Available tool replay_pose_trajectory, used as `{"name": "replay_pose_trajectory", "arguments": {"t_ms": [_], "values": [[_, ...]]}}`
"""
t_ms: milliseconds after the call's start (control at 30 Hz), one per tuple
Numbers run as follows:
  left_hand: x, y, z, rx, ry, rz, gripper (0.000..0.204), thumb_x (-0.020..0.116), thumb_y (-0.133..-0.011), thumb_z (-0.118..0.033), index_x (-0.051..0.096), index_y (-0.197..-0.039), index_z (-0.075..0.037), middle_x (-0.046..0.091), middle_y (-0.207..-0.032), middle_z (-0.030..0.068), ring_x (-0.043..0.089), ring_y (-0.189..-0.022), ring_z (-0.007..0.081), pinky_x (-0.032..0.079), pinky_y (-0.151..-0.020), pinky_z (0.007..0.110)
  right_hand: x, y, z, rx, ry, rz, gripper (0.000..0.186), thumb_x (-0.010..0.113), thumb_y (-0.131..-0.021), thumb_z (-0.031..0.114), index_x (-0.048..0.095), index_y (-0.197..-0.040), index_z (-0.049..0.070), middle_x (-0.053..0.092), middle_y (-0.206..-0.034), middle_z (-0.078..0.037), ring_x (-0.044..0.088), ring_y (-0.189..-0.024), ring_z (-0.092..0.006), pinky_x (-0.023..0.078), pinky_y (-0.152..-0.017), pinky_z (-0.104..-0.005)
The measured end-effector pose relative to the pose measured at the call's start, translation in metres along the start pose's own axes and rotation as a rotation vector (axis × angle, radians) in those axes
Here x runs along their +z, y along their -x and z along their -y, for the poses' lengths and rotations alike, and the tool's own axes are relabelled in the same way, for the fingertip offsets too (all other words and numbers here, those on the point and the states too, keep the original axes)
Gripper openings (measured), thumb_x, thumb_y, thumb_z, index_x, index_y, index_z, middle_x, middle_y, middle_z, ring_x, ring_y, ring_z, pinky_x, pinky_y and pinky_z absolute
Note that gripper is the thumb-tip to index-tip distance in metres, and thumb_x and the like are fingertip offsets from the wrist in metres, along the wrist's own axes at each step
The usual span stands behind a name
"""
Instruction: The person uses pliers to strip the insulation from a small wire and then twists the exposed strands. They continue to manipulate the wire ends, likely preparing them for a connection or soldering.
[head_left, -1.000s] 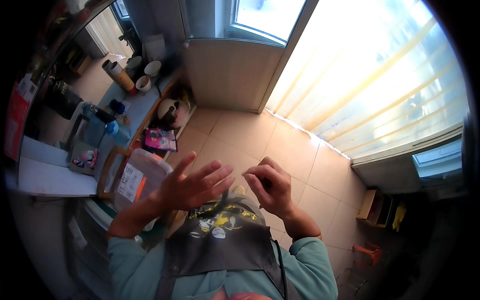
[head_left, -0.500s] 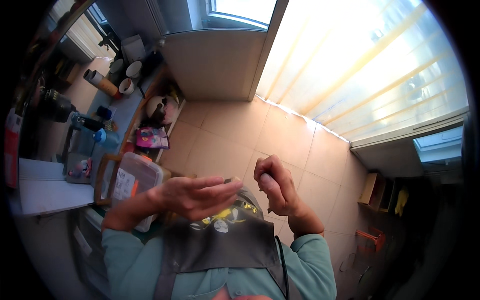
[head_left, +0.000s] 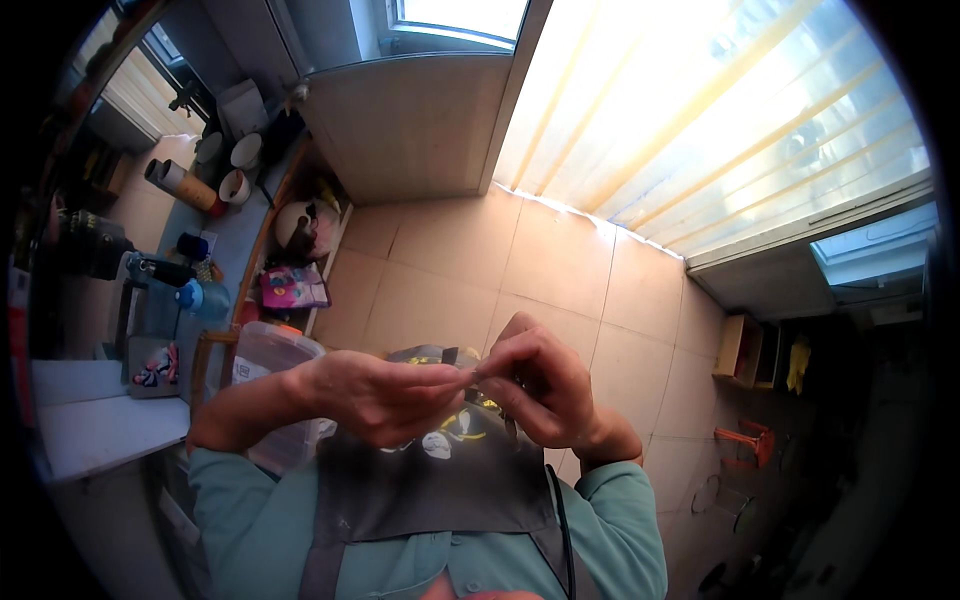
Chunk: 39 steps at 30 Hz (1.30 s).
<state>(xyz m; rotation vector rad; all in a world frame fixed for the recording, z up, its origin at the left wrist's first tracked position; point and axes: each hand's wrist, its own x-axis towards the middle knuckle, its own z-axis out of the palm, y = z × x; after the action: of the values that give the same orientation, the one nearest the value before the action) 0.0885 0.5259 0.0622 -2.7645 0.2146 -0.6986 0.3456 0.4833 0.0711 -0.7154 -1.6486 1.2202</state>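
My two hands meet in front of my grey apron (head_left: 420, 500), fingertips touching or nearly so. My left hand (head_left: 375, 398) is closed, its fingers stretched together toward the right. A small dark strip (head_left: 450, 355) sticks up just beyond its fingers; whatever else it holds is hidden. My right hand (head_left: 545, 385) bends into a pinch of thumb and forefinger at the left fingertips. Something thin and dark (head_left: 511, 425) shows under its curled fingers, too small to name. Yellow and white print on the apron lies just below the hands.
To my left stands a clear plastic box (head_left: 262, 345) beside a counter with a blue-capped bottle (head_left: 208, 299), cups (head_left: 235, 187) and a purple package (head_left: 297, 287). A panel door (head_left: 400, 130) and a bright curtain (head_left: 690, 110) lie ahead. An orange stool (head_left: 745, 442) is at right.
My right hand has moved left from a separate fist and opened into a pinch at my left fingertips. The view has shifted slightly. The left fingers have drawn in a little.
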Motion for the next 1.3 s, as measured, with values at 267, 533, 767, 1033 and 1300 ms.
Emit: {"name": "replay_pose_trajectory", "arguments": {"t_ms": [267, 533, 767, 1033, 1300], "values": [[-0.006, 0.022, -0.007, 0.01, 0.006, -0.03, 0.021, 0.06, -0.092, -0.005, 0.075, -0.102, 0.006, 0.077, -0.102, 0.0134, 0.072, -0.111, 0.0229, 0.041, -0.124, 0.041, 0.024, -0.008, -0.002, -0.033, 0.013, 0.001, 0.023, 0.073, -0.089, -0.008, 0.064, -0.108, 0.001, 0.061, -0.093, -0.012, 0.061, -0.078, -0.0194, 0.047, -0.065, -0.0294], [-0.018, 0.025, -0.006, 0.022, -0.063, 0.028, 0.022, 0.065, -0.091, -0.015, 0.078, -0.106, -0.007, 0.076, -0.108, 0.0052, 0.069, -0.109, 0.0169, 0.046, -0.114, 0.033, 0.031, -0.01, 0.002, -0.036, 0.046, 0.013, 0.022, 0.074, -0.089, -0.008, 0.065, -0.106, 0.002, 0.061, -0.091, -0.011, 0.061, -0.077, -0.0192, 0.047, -0.065, -0.0295], [-0.016, 0.025, -0.008, 0.036, -0.079, 0.035, 0.022, 0.062, -0.091, -0.014, 0.077, -0.105, -0.006, 0.077, -0.106, 0.0058, 0.07, -0.109, 0.0154, 0.043, -0.119, 0.034, 0.032, -0.007, 0.0, -0.028, 0.052, 0.011, 0.023, 0.075, -0.088, -0.008, 0.065, -0.107, 0.002, 0.061, -0.091, -0.011, 0.061, -0.077, -0.0194, 0.047, -0.066, -0.0298], [-0.012, 0.023, -0.006, 0.04, -0.039, -0.006, 0.024, 0.058, -0.091, -0.005, 0.077, -0.1, 0.007, 0.079, -0.102, 0.0148, 0.072, -0.11, 0.0227, 0.04, -0.124, 0.039, 0.029, -0.007, -0.001, -0.043, 0.04, 0.016, 0.023, 0.074, -0.088, -0.008, 0.066, -0.108, 0.002, 0.061, -0.092, -0.011, 0.061, -0.078, -0.0205, 0.048, -0.067, -0.0304], [-0.013, 0.021, 0.0, 0.049, -0.083, 0.039, 0.023, 0.057, -0.091, -0.005, 0.078, -0.095, 0.005, 0.079, -0.104, 0.0141, 0.071, -0.115, 0.0235, 0.04, -0.123, 0.037, 0.026, -0.01, 0.001, -0.04, 0.053, 0.017, 0.024, 0.072, -0.088, -0.011, 0.065, -0.107, 0.0, 0.063, -0.092, -0.013, 0.063, -0.079, -0.022, 0.05, -0.067, -0.0315]]}}
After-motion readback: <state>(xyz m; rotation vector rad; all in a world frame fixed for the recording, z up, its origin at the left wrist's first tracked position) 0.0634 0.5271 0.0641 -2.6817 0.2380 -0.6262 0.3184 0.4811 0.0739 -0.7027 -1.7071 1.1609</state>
